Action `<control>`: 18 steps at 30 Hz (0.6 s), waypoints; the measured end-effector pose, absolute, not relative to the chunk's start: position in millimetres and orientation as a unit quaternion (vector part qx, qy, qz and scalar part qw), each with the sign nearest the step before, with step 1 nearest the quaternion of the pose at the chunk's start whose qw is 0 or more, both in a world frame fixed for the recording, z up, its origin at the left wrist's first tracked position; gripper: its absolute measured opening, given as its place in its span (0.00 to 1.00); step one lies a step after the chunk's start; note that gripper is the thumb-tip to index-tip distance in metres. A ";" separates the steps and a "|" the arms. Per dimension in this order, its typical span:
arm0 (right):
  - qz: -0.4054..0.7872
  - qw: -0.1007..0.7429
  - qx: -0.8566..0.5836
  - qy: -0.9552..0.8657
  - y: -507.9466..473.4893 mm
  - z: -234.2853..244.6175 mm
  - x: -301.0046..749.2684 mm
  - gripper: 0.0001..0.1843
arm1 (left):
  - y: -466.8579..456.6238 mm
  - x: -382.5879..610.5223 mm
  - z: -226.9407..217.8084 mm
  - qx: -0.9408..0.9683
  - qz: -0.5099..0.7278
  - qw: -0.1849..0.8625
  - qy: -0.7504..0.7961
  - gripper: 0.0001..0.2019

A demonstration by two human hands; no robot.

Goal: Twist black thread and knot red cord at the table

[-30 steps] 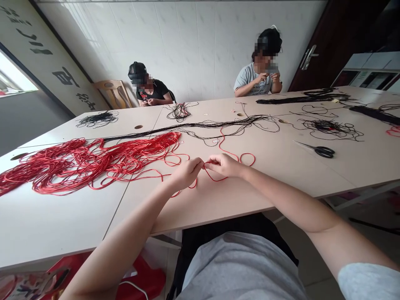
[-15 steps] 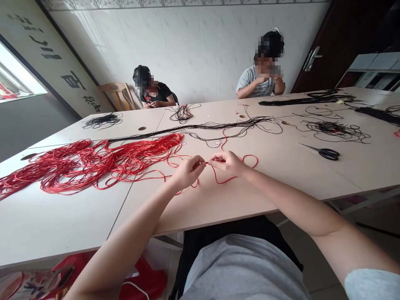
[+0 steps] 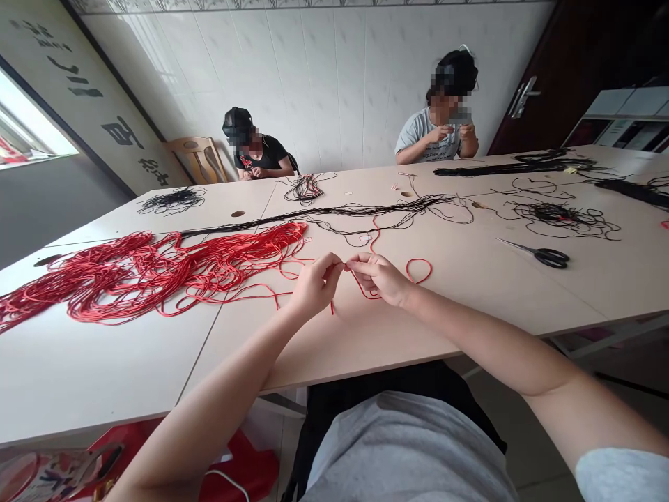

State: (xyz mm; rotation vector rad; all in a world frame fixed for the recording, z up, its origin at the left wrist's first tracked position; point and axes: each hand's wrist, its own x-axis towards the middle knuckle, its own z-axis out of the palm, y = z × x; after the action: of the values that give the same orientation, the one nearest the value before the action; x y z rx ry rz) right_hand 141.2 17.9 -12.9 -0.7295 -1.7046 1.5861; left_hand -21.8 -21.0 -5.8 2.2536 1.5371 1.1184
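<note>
A thin red cord (image 3: 357,282) runs between my two hands, which meet fingertip to fingertip above the table. My left hand (image 3: 316,284) pinches it between thumb and forefinger, and a short red end hangs below that hand. Pinching the same cord from the other side is my right hand (image 3: 380,276). Part of the cord loops out on the tabletop beyond my right wrist, and another stretch trails away from me. My fingers hide the bit where the two pinches meet. To the left lies a large heap of red cords (image 3: 193,272).
Long black cords (image 3: 334,211) stretch across the table (image 3: 251,355) behind my hands. Black-handled scissors (image 3: 551,258) lie to the right, near a tangle of black cord (image 3: 554,213). Two people sit across the table, one in black (image 3: 269,157), one in grey (image 3: 423,132).
My fingertips have drawn closer together on the red cord, and my right hand has turned slightly, its lower fingers curling. The loose cord below has shifted. The person in grey has lowered their hands slightly.
</note>
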 end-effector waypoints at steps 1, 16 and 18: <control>0.611 0.342 -0.279 -0.657 18.0 -11.4 142.0 0.15 | -20.9 -22.3 -5.1 0.757 0.384 0.108 0.517 0.09; 0.461 0.341 -0.268 -0.774 25.3 -8.9 149.5 0.23 | -22.4 -18.8 -2.1 0.734 0.332 0.368 0.464 0.16; 0.441 0.335 -0.291 -0.780 28.1 -12.3 149.6 0.25 | -21.1 -18.1 -4.0 0.729 0.333 0.362 0.476 0.17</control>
State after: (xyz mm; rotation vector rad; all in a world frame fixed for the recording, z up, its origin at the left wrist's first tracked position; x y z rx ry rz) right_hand 149.6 28.1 -12.3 -0.7583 -2.0350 1.1501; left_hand -18.1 -21.1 -4.0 1.8773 1.2270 0.8580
